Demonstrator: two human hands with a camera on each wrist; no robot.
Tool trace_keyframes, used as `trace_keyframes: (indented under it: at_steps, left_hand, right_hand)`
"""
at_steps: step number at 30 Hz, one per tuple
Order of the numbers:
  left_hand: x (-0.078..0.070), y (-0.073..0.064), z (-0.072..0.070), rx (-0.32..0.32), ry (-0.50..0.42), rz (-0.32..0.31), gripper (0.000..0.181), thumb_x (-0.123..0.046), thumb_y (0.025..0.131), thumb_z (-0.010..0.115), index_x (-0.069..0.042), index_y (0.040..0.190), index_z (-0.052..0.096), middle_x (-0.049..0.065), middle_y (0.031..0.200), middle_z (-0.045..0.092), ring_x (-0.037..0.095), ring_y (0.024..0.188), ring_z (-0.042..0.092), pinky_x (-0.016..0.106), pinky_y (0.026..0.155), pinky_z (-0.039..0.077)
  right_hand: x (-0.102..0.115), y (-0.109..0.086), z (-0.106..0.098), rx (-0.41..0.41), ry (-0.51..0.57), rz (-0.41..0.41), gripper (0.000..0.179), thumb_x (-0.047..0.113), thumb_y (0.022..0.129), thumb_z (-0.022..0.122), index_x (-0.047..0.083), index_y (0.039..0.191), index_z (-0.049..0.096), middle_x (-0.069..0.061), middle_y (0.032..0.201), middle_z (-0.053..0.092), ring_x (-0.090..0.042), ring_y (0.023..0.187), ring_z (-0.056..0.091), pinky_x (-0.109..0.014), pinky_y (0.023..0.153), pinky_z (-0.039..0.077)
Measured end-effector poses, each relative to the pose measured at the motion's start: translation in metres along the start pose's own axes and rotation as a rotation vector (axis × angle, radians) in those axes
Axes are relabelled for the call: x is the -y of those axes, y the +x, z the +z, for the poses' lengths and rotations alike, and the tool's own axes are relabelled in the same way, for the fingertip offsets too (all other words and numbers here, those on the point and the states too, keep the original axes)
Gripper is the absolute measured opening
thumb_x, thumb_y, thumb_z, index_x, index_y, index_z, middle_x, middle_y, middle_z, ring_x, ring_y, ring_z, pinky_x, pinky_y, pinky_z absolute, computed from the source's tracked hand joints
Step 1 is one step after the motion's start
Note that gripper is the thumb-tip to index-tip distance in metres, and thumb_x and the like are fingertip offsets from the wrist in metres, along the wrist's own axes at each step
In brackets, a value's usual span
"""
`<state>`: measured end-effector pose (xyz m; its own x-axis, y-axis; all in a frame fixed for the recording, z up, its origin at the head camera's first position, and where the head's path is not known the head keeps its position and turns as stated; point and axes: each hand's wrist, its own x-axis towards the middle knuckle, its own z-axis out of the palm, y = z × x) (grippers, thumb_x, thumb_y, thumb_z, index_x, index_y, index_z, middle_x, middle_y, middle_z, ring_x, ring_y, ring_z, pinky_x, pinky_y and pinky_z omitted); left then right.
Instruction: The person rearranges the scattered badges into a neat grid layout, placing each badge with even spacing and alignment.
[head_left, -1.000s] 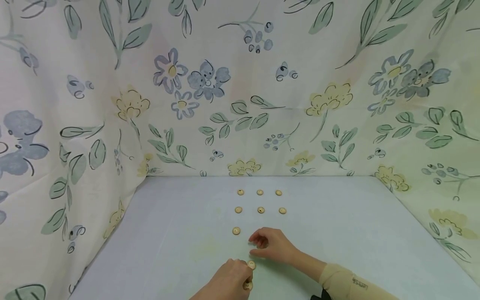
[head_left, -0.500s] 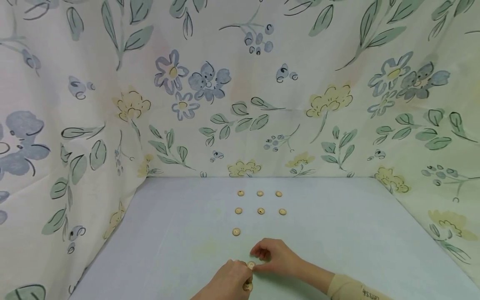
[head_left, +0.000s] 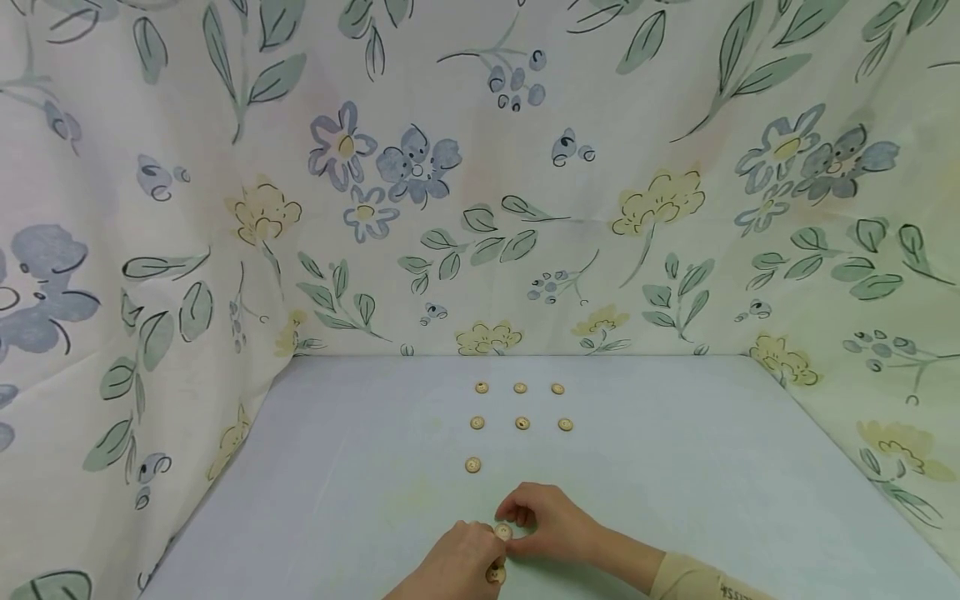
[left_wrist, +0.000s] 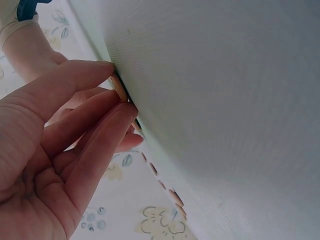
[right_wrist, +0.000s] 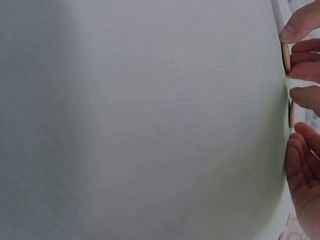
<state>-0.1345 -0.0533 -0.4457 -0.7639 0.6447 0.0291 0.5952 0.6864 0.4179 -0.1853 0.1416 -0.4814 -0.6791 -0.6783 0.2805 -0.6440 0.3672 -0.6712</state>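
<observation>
My left hand (head_left: 459,557) pinches a round wooden button (head_left: 495,574) between thumb and fingers at the near edge of the view. In the left wrist view that button (left_wrist: 119,86) stands edge-on against the white tabletop. Just beyond it lies a second wooden button (head_left: 503,531), beside the left knuckles. The thumb and forefinger of my right hand (head_left: 553,527) close on opposite edges of this second button. Seen from the right wrist, the second button (right_wrist: 292,114) sits between the right thumb and fingertips, below the first one (right_wrist: 286,57).
Farther off, several matching buttons lie on the white table (head_left: 360,467): a back row of three (head_left: 520,388), a middle row of three (head_left: 522,423), and a single one (head_left: 472,465) nearer on the left. Floral cloth (head_left: 480,275) hangs around the back and sides.
My right hand has come nearer to the body, from beyond the second button down to it, and its thumb and forefinger now pinch it. The left hand stays in place.
</observation>
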Motion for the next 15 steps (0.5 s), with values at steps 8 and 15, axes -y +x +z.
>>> trace_keyframes:
  at_steps: [8,15]
  left_hand:
    - [-0.0006,0.0001,0.0002,-0.001,-0.003,-0.011,0.034,0.004,0.069,0.067,-0.016,0.053,0.046,-0.012,0.057,0.031,0.003,0.051,0.025,0.017,0.048,0.024]
    - [-0.0008,0.0008,0.0002,0.008,-0.025,-0.005,0.041,0.007,0.067,0.063,-0.017,0.051,0.034,-0.011,0.055,0.021,0.006,0.052,0.015,0.019,0.046,0.017]
  right_hand:
    - [-0.0001,-0.0004,0.0021,-0.006,-0.003,-0.029,0.021,0.021,0.083,0.078,0.013,0.100,0.068,0.006,0.087,0.062,-0.002,0.076,0.055,-0.019,0.067,0.049]
    - [0.0000,-0.0008,0.0033,-0.012,-0.007,-0.037,0.020,0.021,0.083,0.078,0.015,0.099,0.068,0.007,0.087,0.062,-0.002,0.075,0.055,-0.019,0.066,0.048]
